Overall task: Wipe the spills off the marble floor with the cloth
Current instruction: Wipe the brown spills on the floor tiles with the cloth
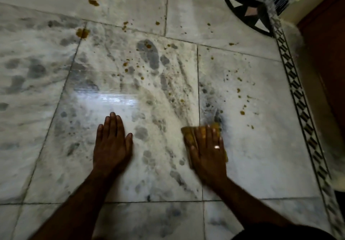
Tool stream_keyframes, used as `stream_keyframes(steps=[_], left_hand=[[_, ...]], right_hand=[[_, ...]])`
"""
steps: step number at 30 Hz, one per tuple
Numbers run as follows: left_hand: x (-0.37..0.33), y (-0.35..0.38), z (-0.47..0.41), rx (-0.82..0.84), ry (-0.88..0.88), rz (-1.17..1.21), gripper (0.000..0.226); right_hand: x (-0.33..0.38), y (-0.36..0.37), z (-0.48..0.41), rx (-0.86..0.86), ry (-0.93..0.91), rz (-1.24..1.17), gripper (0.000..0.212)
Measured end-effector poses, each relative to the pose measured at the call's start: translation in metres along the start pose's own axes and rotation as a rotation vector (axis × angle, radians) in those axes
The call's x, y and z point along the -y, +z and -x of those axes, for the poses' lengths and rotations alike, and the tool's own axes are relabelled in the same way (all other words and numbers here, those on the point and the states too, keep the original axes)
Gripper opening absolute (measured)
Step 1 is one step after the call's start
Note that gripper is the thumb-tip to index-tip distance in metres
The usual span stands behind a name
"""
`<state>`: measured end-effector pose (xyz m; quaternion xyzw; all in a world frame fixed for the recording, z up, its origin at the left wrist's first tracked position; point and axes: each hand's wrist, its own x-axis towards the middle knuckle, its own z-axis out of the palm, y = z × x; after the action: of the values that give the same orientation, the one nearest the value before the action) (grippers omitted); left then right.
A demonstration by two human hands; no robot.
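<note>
Two hands lie flat on the marble floor [261, 155]: the left hand [112, 142], fingers straight, braces on bare stone; the right hand [207, 152] presses spread fingers onto the yellow cloth [188, 134]. Brown spills [242, 112] dot the floor from ten to two o'clock of the cloth. Wet sheen [112, 99] near the bracing palm could make it slip, and a soaked cloth may smear drops rather than lift them.

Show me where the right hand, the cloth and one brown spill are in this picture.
right hand [209, 152]: head view, on the back of the hand.
cloth [188, 136]: head view, on its yellow corner left of that hand.
brown spill [82, 33]: head view, middle of the blot.
</note>
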<state>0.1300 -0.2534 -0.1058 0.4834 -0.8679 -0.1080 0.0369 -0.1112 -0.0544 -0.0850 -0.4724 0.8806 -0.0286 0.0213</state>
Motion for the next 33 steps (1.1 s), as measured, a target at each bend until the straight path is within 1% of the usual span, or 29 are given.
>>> stream_keyframes(steps=[2, 4, 6, 8, 11, 12, 16, 18, 20, 21, 22, 23, 24, 25, 26, 27, 29, 31, 32, 33], left_hand=[[0.0, 0.0, 0.0, 0.005, 0.006, 0.0, 0.072], [-0.001, 0.001, 0.0, -0.013, 0.017, -0.003, 0.072], [-0.001, 0.003, -0.001, -0.035, 0.015, -0.011, 0.072], [-0.001, 0.004, -0.001, -0.028, 0.021, -0.012, 0.073], [-0.007, 0.002, -0.008, -0.027, 0.045, -0.013, 0.073], [-0.014, 0.001, -0.013, -0.026, 0.078, -0.016, 0.072], [-0.055, 0.005, -0.045, -0.052, 0.238, -0.003, 0.069], [-0.075, 0.006, -0.062, -0.056, 0.276, 0.025, 0.069], [-0.086, 0.008, -0.076, -0.04, 0.304, 0.037, 0.068], [-0.088, 0.009, -0.081, -0.027, 0.303, 0.041, 0.068], [-0.088, 0.011, -0.084, -0.016, 0.292, 0.051, 0.068], [-0.086, 0.011, -0.087, -0.014, 0.28, 0.062, 0.068], [-0.083, 0.013, -0.087, -0.016, 0.274, 0.07, 0.067], [-0.082, 0.015, -0.087, -0.024, 0.277, 0.075, 0.067], [-0.081, 0.016, -0.085, -0.035, 0.285, 0.079, 0.066], [-0.081, 0.016, -0.084, -0.051, 0.291, 0.082, 0.065], [-0.08, 0.018, -0.083, -0.065, 0.29, 0.095, 0.065], [-0.079, 0.019, -0.083, -0.07, 0.305, 0.104, 0.062], [-0.079, 0.02, -0.082, -0.081, 0.312, 0.107, 0.062], [-0.079, 0.019, -0.082, -0.083, 0.314, 0.117, 0.061]], right_hand=[[0.018, 0.005, 0.036, -0.02, -0.049, 0.019, 0.062], [0.04, 0.004, 0.048, 0.0, -0.184, -0.019, 0.061], [0.056, 0.001, 0.032, 0.03, -0.318, -0.053, 0.061], [0.071, 0.003, 0.001, 0.03, -0.387, -0.051, 0.06], [0.088, 0.008, -0.055, 0.049, -0.371, -0.077, 0.061], [0.089, 0.009, -0.072, 0.053, -0.354, -0.081, 0.062], [0.059, 0.007, -0.119, 0.052, -0.229, -0.01, 0.061], [0.027, 0.0, -0.127, 0.114, -0.108, 0.032, 0.069], [-0.004, -0.004, -0.118, 0.122, 0.077, -0.034, 0.073], [-0.014, -0.007, -0.104, 0.092, 0.145, -0.051, 0.069], [-0.019, -0.009, -0.083, 0.05, 0.176, -0.014, 0.061], [-0.014, -0.007, -0.061, 0.009, 0.172, 0.051, 0.056], [-0.004, -0.004, -0.039, -0.023, 0.15, 0.116, 0.056], [0.008, 0.0, -0.023, -0.062, 0.132, 0.13, 0.057], [0.02, 0.001, -0.014, -0.08, 0.121, 0.101, 0.056], [0.03, -0.001, -0.014, -0.06, 0.094, 0.053, 0.056], [0.044, -0.003, -0.035, -0.016, -0.026, 0.001, 0.057], [0.05, -0.006, -0.072, 0.029, -0.158, 0.001, 0.059], [0.05, -0.005, -0.093, 0.056, -0.197, 0.018, 0.059], [0.047, -0.005, -0.113, 0.08, -0.198, 0.041, 0.059]])
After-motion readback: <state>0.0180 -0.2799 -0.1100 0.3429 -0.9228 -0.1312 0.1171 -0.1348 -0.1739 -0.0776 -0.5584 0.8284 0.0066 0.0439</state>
